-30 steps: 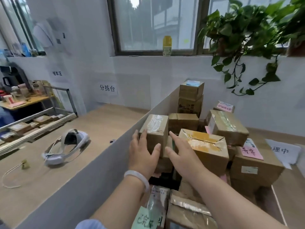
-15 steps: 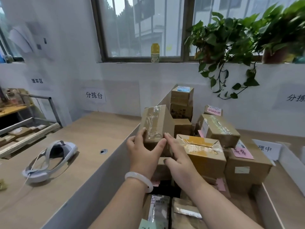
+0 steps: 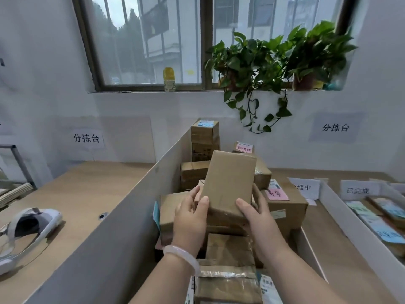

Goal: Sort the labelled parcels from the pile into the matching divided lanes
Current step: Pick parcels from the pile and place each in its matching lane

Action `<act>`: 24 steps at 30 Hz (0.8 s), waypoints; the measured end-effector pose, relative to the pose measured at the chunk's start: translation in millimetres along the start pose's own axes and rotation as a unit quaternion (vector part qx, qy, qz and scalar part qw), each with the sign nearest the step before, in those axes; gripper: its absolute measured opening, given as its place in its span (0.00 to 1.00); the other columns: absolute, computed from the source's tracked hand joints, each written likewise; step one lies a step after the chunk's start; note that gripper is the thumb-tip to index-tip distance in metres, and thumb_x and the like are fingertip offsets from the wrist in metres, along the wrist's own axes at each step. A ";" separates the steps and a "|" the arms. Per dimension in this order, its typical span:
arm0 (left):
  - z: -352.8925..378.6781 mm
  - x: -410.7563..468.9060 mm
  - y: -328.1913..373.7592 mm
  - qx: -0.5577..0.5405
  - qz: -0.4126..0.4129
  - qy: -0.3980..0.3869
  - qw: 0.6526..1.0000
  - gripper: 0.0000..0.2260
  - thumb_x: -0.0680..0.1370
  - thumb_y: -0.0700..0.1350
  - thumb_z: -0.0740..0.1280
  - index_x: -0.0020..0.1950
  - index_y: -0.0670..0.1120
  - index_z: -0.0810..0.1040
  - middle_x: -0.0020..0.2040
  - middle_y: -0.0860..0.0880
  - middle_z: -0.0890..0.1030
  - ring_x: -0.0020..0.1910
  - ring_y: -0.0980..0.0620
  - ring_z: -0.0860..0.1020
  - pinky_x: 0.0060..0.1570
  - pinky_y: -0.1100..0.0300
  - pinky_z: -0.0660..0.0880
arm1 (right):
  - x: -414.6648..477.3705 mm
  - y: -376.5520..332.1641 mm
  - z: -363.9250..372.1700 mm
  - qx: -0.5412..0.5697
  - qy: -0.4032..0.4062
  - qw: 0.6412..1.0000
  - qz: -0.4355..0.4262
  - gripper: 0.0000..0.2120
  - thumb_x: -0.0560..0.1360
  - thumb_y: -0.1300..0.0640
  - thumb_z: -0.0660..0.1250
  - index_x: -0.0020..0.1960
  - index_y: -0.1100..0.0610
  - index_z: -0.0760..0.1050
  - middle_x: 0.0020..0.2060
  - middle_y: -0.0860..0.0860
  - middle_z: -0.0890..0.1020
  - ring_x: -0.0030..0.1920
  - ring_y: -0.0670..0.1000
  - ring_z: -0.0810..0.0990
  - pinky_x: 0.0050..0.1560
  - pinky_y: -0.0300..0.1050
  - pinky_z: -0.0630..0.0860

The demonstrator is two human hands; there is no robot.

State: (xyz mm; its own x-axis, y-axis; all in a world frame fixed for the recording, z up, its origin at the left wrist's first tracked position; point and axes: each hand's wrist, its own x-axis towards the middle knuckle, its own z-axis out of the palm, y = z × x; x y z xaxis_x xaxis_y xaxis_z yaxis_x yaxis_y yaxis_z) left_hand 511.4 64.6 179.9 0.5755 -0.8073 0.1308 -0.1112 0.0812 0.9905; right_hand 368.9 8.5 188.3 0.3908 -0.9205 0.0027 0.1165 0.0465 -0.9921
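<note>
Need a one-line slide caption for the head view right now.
Left hand and right hand hold a brown parcel above the pile, no label showing.

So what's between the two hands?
A plain brown parcel, gripped by the left hand and right hand, seen in the head view.

Both bare forearms are reaching in from the near edge, converging. The left hand (image 3: pixel 191 219) is gripping the left near corner of a tilted brown parcel (image 3: pixel 229 181), thumb pressing on its face; the right hand (image 3: pixel 259 218) is gripping the right corner likewise.
</note>
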 end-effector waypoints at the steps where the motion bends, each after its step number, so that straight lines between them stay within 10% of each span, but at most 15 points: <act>1: 4.3 -1.2 -1.5 0.043 0.017 -0.005 0.999 0.15 0.74 0.65 0.63 0.60 0.75 0.67 0.65 0.55 0.73 0.62 0.54 0.75 0.61 0.51 0.77 | -4.0 -0.2 -5.5 -0.038 0.016 0.999 -0.013 0.34 0.70 0.40 0.72 0.68 0.26 0.57 0.67 0.45 0.71 0.64 0.51 0.73 0.66 0.55 0.72; 5: 25.5 -10.8 8.2 0.106 0.040 -0.078 0.991 0.40 0.73 0.65 0.69 0.78 0.60 0.53 0.66 0.59 0.67 0.66 0.56 0.68 0.66 0.52 0.72 | -18.3 -3.9 -23.8 -0.138 0.038 0.987 -0.072 0.43 0.65 0.35 0.74 0.70 0.25 0.51 0.70 0.37 0.59 0.70 0.48 0.63 0.68 0.56 0.71; 10: 41.8 -6.9 11.8 0.197 -0.036 -0.121 0.972 0.57 0.62 0.74 0.70 0.81 0.54 0.44 0.77 0.52 0.56 0.75 0.48 0.58 0.73 0.43 0.63 | -33.8 0.9 -50.9 -0.139 0.030 0.982 -0.121 0.27 0.78 0.54 0.67 0.67 0.28 0.63 0.68 0.38 0.64 0.66 0.40 0.69 0.55 0.38 0.78; 17: 63.4 -24.6 11.6 -0.041 -0.105 -0.185 0.976 0.33 0.76 0.54 0.69 0.77 0.60 0.56 0.57 0.54 0.81 0.51 0.58 0.79 0.31 0.71 0.75 | -42.1 -0.8 -81.8 -0.067 0.074 0.992 -0.074 0.23 0.80 0.54 0.62 0.69 0.32 0.64 0.59 0.37 0.78 0.58 0.36 0.77 0.52 0.36 0.76; 24: 102.5 -38.8 0.5 -0.097 -0.118 -0.205 0.967 0.24 0.75 0.53 0.71 0.67 0.67 0.67 0.63 0.51 0.75 0.57 0.49 0.81 0.48 0.54 0.82 | -58.7 9.7 -110.5 -0.090 0.132 0.987 0.004 0.14 0.80 0.47 0.61 0.61 0.29 0.69 0.51 0.37 0.83 0.57 0.44 0.79 0.63 0.52 0.74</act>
State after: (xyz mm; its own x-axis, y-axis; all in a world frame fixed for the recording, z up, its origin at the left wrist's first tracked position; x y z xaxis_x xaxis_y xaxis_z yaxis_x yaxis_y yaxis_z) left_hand 405.9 36.1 170.8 0.1918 -0.9774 -0.0890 0.1616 -0.0580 0.9851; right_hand 246.2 20.1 164.7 0.1372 -0.9904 -0.0149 -0.0593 0.0068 -0.9982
